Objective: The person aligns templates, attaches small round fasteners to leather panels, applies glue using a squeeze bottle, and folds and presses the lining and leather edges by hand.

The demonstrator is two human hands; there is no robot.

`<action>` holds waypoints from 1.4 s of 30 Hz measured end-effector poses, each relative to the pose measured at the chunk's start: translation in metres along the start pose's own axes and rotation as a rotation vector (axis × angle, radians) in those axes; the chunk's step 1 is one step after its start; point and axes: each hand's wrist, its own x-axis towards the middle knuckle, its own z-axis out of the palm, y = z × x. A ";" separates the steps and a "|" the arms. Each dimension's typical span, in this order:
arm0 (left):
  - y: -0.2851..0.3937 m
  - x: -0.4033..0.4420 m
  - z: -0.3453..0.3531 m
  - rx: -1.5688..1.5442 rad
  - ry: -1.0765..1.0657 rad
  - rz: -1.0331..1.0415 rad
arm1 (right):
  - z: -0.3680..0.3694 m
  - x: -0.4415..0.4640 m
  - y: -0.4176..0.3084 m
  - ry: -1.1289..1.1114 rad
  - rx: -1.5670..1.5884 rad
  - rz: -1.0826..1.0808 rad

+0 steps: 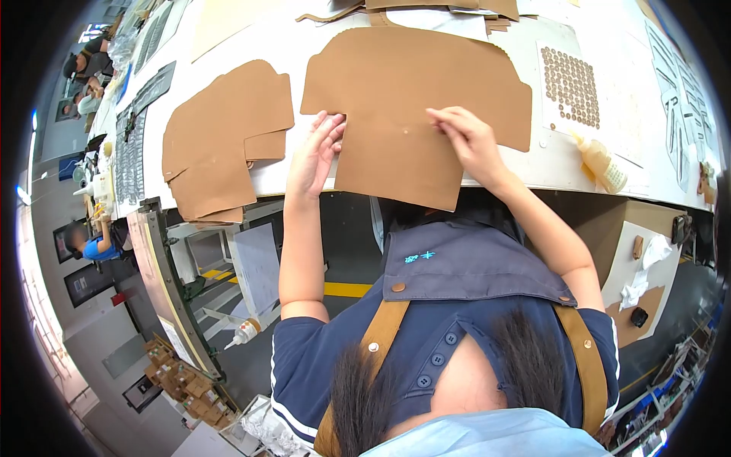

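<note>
A large brown leather-like panel (415, 84) lies flat on the white table, its narrower lower part reaching over the front edge. A small pale spot shows near the middle of that lower part. At the panel's left inner corner rests my left hand (324, 148), palm turned inward, its fingers slightly apart along the edge. My right hand (468, 141) is over the panel's right side, with thumb and forefinger pinched together. Whatever may be between those fingertips is too small to make out. Left of my hands lies a stack of similar brown panels (221, 122).
On the right, a sheet carries rows of small brown discs (569, 87), with a glue bottle (601, 164) lying beside it. More brown pieces (442, 6) lie at the far side. Another nozzle bottle (245, 333) is below the table at left. Other people work at far left.
</note>
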 end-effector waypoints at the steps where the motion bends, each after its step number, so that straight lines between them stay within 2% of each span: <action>1: 0.001 0.007 -0.006 -0.053 -0.019 -0.025 | -0.008 -0.008 -0.002 0.072 -0.012 0.010; 5: -0.007 0.037 -0.009 -0.268 -0.079 -0.032 | -0.040 -0.041 -0.006 0.232 -0.183 0.002; 8: -0.012 0.050 0.014 -0.316 0.018 0.031 | -0.050 -0.058 0.002 0.262 -0.290 -0.034; 9: -0.012 0.048 0.034 -0.275 0.198 0.122 | -0.050 -0.060 -0.002 0.238 -0.323 -0.004; 11: -0.012 0.053 0.047 0.119 0.101 0.420 | -0.047 -0.059 -0.003 0.208 -0.451 -0.087; 14: 0.013 0.040 0.047 0.640 0.181 0.654 | -0.040 -0.056 0.000 0.160 -0.535 -0.178; 16: 0.041 0.026 0.046 0.675 0.234 0.848 | -0.039 -0.058 -0.002 0.157 -0.571 -0.205; 18: 0.088 0.000 0.039 0.701 0.270 0.908 | -0.040 -0.059 0.001 0.163 -0.571 -0.205; 19: 0.114 -0.010 0.034 0.771 0.366 0.968 | -0.041 -0.060 0.002 0.169 -0.572 -0.200; 20: 0.138 -0.019 0.019 0.841 0.458 1.024 | -0.042 -0.062 0.003 0.178 -0.576 -0.191; 22: 0.193 -0.019 -0.041 0.761 0.525 1.032 | -0.042 -0.061 0.001 0.179 -0.599 -0.210; 24: 0.240 -0.015 -0.124 0.823 0.669 1.048 | -0.040 -0.059 0.001 0.179 -0.625 -0.214; 25: 0.257 -0.009 -0.175 0.986 0.707 1.135 | -0.040 -0.058 0.001 0.172 -0.637 -0.212; 27: 0.274 -0.005 -0.289 1.517 0.968 0.889 | -0.039 -0.056 0.000 0.162 -0.646 -0.223; 29: 0.245 0.006 -0.338 1.469 1.390 0.183 | -0.039 -0.056 0.001 0.164 -0.635 -0.236; 30: 0.229 0.023 -0.371 1.660 1.458 0.024 | -0.040 -0.058 0.002 0.170 -0.637 -0.236; 33: 0.156 0.064 -0.314 1.846 1.170 0.205 | -0.040 -0.059 0.001 0.170 -0.639 -0.216; 35: 0.120 0.103 -0.253 1.816 0.869 0.312 | -0.040 -0.059 0.000 0.163 -0.657 -0.212; 37: 0.094 0.114 -0.132 1.780 0.549 0.655 | -0.039 -0.058 0.002 0.139 -0.676 -0.208; 38: 0.075 0.141 -0.102 1.740 0.438 0.929 | -0.039 -0.058 0.001 0.138 -0.676 -0.204; 39: 0.079 0.149 -0.044 1.873 0.314 0.719 | -0.039 -0.058 -0.001 0.136 -0.678 -0.200; 40: 0.060 0.159 -0.001 1.640 0.245 0.903 | -0.039 -0.058 -0.002 0.136 -0.680 -0.197; 42: 0.039 0.199 0.060 1.738 0.030 1.206 | -0.040 -0.058 -0.004 0.143 -0.687 -0.217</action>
